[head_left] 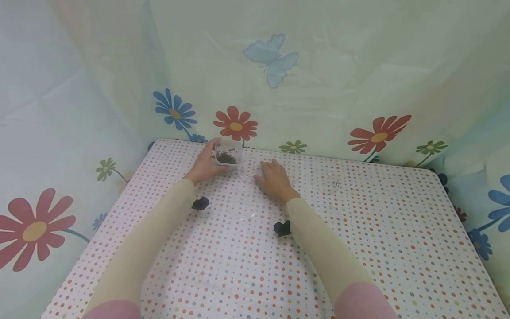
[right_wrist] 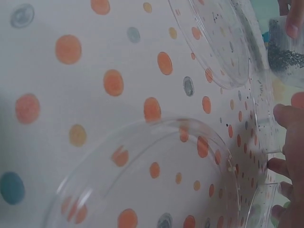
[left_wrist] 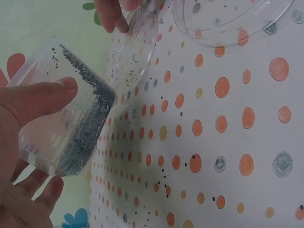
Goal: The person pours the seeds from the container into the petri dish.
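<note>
My left hand (head_left: 205,165) grips a clear plastic tub (head_left: 228,153) by its sides, thumb on the near wall. In the left wrist view the tub is tilted, and small dark grains (left_wrist: 90,126) are heaped along its lower side. To the right, my right hand (head_left: 274,179) is among clear round petri dishes, its fingers spread and lightly bent. Its fingertips (right_wrist: 280,114) are right at the dish rims in the right wrist view. One petri dish (left_wrist: 133,71) beside the tub has a few dark grains on it.
Nearer me lies another clear petri dish (head_left: 242,204), and one more dish (head_left: 326,182) sits to the right. Loose dark grains (left_wrist: 166,187) are scattered on the dotted tablecloth (head_left: 255,270). A flowered curtain (head_left: 318,110) hangs behind the table's far edge.
</note>
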Action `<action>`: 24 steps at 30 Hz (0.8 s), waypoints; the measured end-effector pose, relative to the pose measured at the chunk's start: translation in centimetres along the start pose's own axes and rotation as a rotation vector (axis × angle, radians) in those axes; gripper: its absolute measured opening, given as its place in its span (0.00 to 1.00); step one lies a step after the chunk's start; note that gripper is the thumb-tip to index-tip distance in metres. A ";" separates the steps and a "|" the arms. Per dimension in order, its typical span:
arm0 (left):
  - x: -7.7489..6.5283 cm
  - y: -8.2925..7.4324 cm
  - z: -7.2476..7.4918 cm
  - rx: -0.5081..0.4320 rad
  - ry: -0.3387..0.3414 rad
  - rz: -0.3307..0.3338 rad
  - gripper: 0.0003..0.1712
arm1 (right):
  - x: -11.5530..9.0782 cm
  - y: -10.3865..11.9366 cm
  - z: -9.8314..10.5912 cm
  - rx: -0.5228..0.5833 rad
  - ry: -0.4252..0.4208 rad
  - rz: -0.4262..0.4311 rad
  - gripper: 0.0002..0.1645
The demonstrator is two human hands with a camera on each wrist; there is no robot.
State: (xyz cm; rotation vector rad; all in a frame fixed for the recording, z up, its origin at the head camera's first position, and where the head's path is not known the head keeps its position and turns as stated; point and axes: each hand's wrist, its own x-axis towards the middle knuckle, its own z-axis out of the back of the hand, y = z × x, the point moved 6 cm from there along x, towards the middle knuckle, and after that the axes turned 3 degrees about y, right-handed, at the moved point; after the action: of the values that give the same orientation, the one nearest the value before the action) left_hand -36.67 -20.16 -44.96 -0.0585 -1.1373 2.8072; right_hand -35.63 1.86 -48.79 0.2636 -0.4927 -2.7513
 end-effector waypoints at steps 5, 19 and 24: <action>0.2 -0.2 -0.2 0.008 -0.005 -0.005 0.58 | 0.1 -0.1 -0.1 -0.004 0.002 -0.003 0.37; 0.6 -1.0 -0.3 0.053 -0.011 -0.057 0.59 | 0.1 0.2 0.1 -0.019 0.007 0.001 0.39; 0.7 -1.2 -0.4 0.076 -0.015 -0.076 0.58 | 0.0 0.1 0.0 -0.018 0.009 0.001 0.39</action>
State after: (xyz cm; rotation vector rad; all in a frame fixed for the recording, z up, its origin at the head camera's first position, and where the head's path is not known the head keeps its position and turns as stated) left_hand -37.25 -18.94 -44.42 0.0115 -1.0124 2.7846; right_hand -35.64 1.77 -48.80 0.2707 -0.4649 -2.7514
